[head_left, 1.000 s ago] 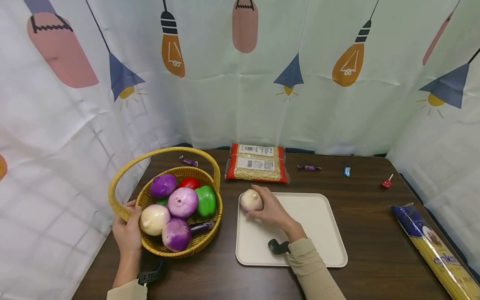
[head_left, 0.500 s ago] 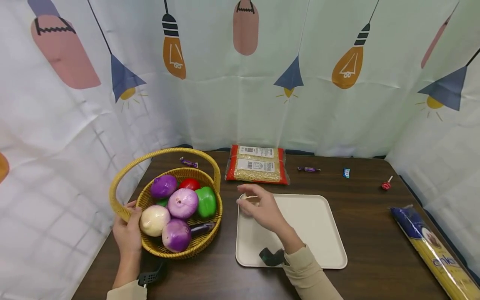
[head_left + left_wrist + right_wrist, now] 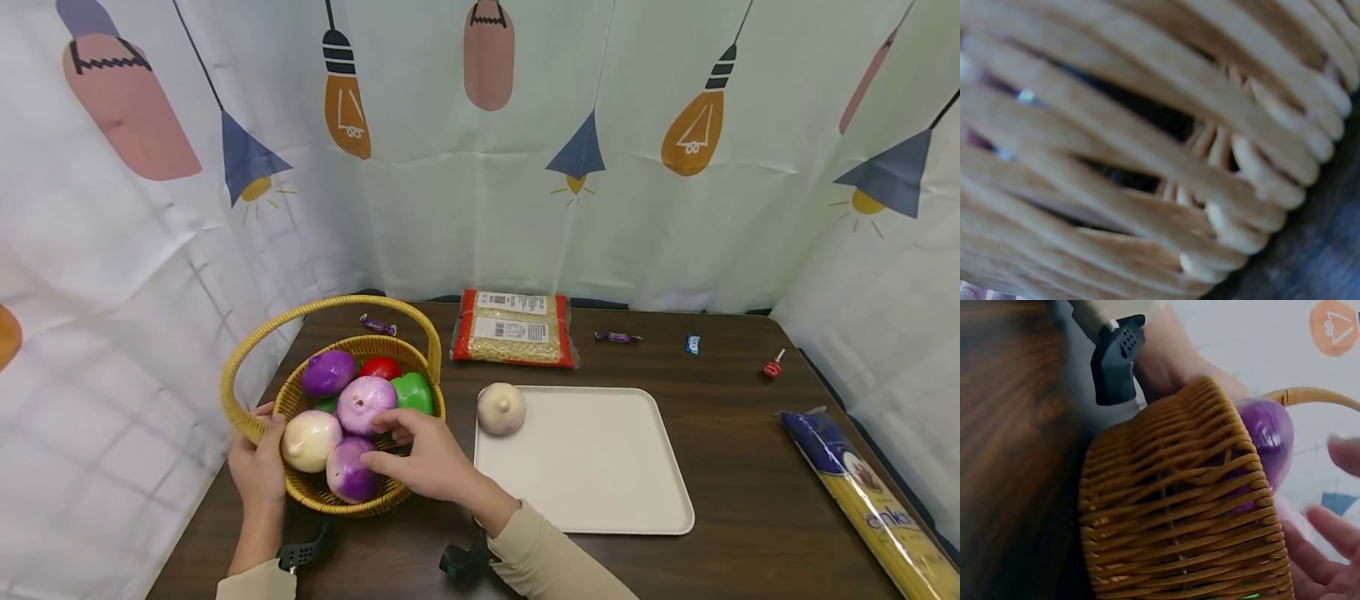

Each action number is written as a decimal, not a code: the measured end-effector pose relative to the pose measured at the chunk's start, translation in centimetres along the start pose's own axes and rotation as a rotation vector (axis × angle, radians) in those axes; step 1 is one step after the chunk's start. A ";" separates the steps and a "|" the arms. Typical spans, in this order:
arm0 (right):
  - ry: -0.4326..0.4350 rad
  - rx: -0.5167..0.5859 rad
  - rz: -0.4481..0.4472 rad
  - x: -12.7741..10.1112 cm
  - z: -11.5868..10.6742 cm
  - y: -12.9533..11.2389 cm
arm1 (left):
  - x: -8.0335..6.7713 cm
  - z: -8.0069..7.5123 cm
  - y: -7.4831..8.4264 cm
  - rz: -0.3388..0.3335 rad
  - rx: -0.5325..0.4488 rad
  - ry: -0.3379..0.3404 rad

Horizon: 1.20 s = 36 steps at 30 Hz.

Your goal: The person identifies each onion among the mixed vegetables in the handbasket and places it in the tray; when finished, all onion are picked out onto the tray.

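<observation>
My left hand (image 3: 257,471) grips the left side of a yellow wicker basket (image 3: 433,350) near the foot of its arched handle. My right hand (image 3: 435,462) hovers over the basket's right part, thumb and fingers spread apart around nothing. Its fingertips are close to a purple onion (image 3: 352,472) and a pale purple onion (image 3: 365,403). Also in the basket are a whitish onion (image 3: 311,442), a dark purple onion (image 3: 327,372), a red tomato (image 3: 380,368) and a green bell pepper (image 3: 414,392). Another whitish onion (image 3: 502,409) sits at the far left corner of a cream tray (image 3: 592,467).
Behind the tray lies a red-edged bag of grain (image 3: 515,327). A purple-wrapped candy (image 3: 617,337), a blue candy (image 3: 693,344) and a red lollipop (image 3: 772,367) lie toward the back right. A pasta packet (image 3: 870,500) lies along the right edge; another purple candy (image 3: 377,324) is behind the basket.
My right hand has let go of the whitish onion at the tray's corner and moved left over the basket. My left hand has kept its place on the basket.
</observation>
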State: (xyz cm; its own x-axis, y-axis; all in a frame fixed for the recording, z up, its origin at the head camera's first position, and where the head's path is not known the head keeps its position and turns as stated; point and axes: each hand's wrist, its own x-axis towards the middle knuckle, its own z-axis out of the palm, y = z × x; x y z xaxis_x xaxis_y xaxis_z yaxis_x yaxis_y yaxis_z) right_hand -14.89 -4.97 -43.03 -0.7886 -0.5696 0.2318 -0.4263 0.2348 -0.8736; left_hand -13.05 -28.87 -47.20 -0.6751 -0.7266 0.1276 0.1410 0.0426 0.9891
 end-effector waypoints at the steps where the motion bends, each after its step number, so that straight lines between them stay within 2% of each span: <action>1: -0.023 -0.062 0.012 0.2 0.2 -0.1 | 0.0 0.0 0.0 0.003 0.000 0.003; 5: -0.104 -0.357 0.037 0.7 0.7 -0.5 | 0.0 0.0 0.0 0.002 -0.004 0.006; 7: -0.134 -0.461 0.045 0.7 1.1 -0.6 | 0.0 0.0 0.0 -0.001 -0.007 0.003; 10: -0.171 -0.538 0.048 0.7 1.6 -0.7 | 0.0 0.0 -0.1 -0.003 -0.010 0.009; 13: -0.181 -0.560 0.039 0.6 2.0 -0.8 | 0.0 0.0 -0.1 0.003 -0.007 0.012; 15: -0.163 -0.534 0.026 0.4 2.0 -0.9 | 0.0 0.0 -0.1 0.008 -0.004 0.004; 18: -0.148 -0.381 0.000 0.0 1.0 -1.0 | 0.0 0.0 0.0 0.020 0.015 -0.007; 22: -0.125 -0.147 -0.029 -1.0 -1.6 -1.1 | 0.1 0.1 0.1 0.024 0.021 -0.006; 26: -0.046 -0.015 -0.025 -2.5 -4.8 -0.6 | 0.2 0.2 0.2 0.015 0.002 -0.015; 29: 0.024 0.037 0.012 -3.9 -7.2 0.3 | 0.2 0.3 0.1 0.003 -0.010 -0.022; 36: 0.177 0.045 0.119 -6.5 -12.0 2.7 | 0.0 0.1 0.0 -0.003 -0.028 -0.005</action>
State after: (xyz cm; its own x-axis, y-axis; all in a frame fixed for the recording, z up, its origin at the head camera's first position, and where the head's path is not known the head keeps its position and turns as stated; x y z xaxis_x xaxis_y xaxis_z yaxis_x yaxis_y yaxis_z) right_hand -16.24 8.82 -41.71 -0.8994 -0.3916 0.1943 -0.3088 0.2547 -0.9164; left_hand -13.16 -28.77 -47.23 -0.6790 -0.7234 0.1254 0.1597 0.0212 0.9869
